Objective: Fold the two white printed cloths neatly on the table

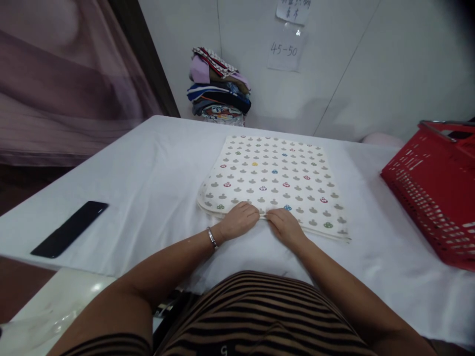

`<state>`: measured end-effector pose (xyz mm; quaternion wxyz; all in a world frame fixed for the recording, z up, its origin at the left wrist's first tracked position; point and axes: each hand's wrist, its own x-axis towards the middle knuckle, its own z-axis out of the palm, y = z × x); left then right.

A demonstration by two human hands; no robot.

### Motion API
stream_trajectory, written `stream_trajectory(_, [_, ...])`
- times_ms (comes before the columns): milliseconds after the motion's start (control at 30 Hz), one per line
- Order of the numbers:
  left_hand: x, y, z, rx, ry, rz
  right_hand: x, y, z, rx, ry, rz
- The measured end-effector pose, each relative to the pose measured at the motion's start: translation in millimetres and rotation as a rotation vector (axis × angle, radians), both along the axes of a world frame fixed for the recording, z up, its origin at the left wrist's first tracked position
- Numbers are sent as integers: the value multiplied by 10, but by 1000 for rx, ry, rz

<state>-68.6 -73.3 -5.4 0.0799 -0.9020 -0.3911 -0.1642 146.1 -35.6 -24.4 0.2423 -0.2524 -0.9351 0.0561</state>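
A white cloth (276,180) printed with small grey and coloured mushroom shapes lies folded flat on the white-covered table (156,173). At the middle of its near edge, my left hand (240,220) pinches the layers, with a silver band on that wrist. My right hand (285,227) grips the same edge just to the right, its fingertips almost touching those of the left. Both thumbs are partly hidden. The cloth's left side curves in a fold, and its layered near edge runs out to the right corner.
A red plastic basket (438,193) stands at the table's right side. On the left lies a black phone (70,229). Behind the far edge is a stack of folded clothes (218,89) against the wall, where paper notes (285,49) hang. A pinkish curtain (67,84) hangs at the left.
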Motion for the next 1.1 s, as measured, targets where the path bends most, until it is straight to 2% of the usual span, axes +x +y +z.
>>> stream_trajectory(167, [-1, -9, -14, -65, -29, 40, -4, -3, -7, 22, -47, -66])
stream_trajectory(533, [111, 21, 6, -93, -12, 131, -16, 74, -70, 92, -51, -49])
stream_trajectory(733, [110, 40, 7, -60, -33, 91, 84, 39, -4, 91, -98, -56])
stream_trajectory(867, [65, 93, -46, -41, -84, 63, 459, 47, 49, 88, -158, -141])
stream_trajectory(1100, [49, 157, -59, -78, -80, 52, 1520, -24, 158, 64, -203, -335])
